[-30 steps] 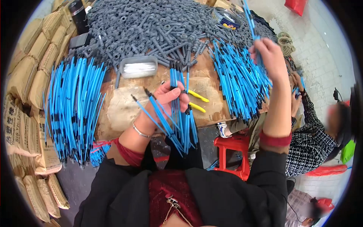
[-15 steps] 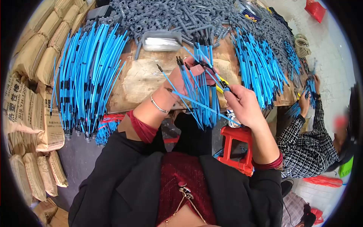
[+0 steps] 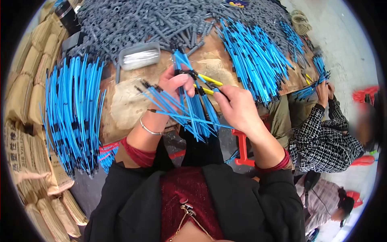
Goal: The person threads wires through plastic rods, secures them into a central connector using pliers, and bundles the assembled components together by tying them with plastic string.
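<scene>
My left hand (image 3: 174,85) is closed on several thin blue sticks with black tips (image 3: 161,99), which fan out below its wrist. My right hand (image 3: 241,105), thumb and fingers pinched, grips the near end of a blue-and-black stick (image 3: 209,84). That stick slants up to my left fingers. Between the hands, yellow handles (image 3: 210,80) show, apparently of a pliers-like tool; its head is hidden. Under my hands a bundle of blue sticks (image 3: 196,111) overhangs the table's near edge.
A clear tray of white sticks (image 3: 139,57) stands in front of a heap of grey plastic parts (image 3: 133,24). Blue stick piles lie left (image 3: 72,113) and right (image 3: 252,60). Paper sacks (image 3: 34,76) line the left side. A co-worker (image 3: 326,141) handles blue sticks at right.
The whole view has shifted, with the table scene now further left. My right hand has tilted its stick flatter, and more of the yellow handles shows. Both hands keep their grip.
</scene>
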Motion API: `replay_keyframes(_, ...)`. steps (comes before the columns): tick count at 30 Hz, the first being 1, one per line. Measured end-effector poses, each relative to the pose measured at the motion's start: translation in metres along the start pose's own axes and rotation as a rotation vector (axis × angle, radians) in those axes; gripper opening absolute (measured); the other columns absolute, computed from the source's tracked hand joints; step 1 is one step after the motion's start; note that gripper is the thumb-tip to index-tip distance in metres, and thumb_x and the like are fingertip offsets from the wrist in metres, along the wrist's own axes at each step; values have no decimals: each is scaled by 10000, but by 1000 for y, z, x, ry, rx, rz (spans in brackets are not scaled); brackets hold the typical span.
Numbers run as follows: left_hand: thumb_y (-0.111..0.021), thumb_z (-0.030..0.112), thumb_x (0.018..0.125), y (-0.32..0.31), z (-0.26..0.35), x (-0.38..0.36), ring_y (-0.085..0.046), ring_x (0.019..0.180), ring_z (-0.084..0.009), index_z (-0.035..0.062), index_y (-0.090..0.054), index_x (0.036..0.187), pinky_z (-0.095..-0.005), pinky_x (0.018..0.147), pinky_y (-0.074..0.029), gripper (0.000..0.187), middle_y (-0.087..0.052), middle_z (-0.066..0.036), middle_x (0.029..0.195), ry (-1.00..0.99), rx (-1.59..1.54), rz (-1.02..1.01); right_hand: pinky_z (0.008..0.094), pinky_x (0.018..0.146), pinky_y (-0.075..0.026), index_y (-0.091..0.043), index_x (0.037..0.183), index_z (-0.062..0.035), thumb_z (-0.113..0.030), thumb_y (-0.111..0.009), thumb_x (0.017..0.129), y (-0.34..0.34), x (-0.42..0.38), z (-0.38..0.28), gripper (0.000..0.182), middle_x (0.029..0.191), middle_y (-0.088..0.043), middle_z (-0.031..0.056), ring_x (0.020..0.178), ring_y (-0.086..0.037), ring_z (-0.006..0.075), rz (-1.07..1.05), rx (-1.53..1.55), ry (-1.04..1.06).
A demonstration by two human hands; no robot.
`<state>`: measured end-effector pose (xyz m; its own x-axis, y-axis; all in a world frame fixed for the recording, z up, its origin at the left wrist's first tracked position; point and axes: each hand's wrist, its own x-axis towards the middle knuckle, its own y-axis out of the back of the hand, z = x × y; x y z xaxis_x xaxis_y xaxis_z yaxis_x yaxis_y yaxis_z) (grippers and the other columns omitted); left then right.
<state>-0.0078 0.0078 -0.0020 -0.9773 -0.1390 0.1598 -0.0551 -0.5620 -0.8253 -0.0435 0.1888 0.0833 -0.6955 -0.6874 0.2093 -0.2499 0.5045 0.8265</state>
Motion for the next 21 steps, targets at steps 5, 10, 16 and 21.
replay_keyframes(5,-615,83,794,-11,8,-9,-648,775,-299,51,-535,1036,-398,692,-555,257,-643,-144,832,52,-102,-7,454,623,-449,-570,778,9,-192,-565,828,-18,-5,5,207,743,-580,226,722,-575,402,-180,153,11)
replay_keyframes(10,-644,141,810,-13,2,-11,-617,657,-221,56,-542,1006,-327,571,-520,237,-628,-117,764,25,-95,-78,323,614,-469,-638,901,-32,-214,-578,844,35,32,42,200,772,-636,120,632,-597,200,-71,277,-123)
replay_keyframes(16,-617,120,828,-14,7,-14,-579,557,-219,37,-533,996,-324,531,-503,205,-620,-131,735,133,-162,-98,405,748,-487,-683,877,-118,-247,-594,759,105,106,198,196,833,-647,168,810,-624,320,413,-518,-334)
replay_keyframes(21,-568,149,868,-16,4,-15,-571,545,-249,52,-506,1003,-347,492,-467,177,-622,-181,787,64,27,-93,420,822,-480,-668,951,-123,-279,-660,730,102,130,257,270,1015,-630,166,945,-603,331,109,-612,-638)
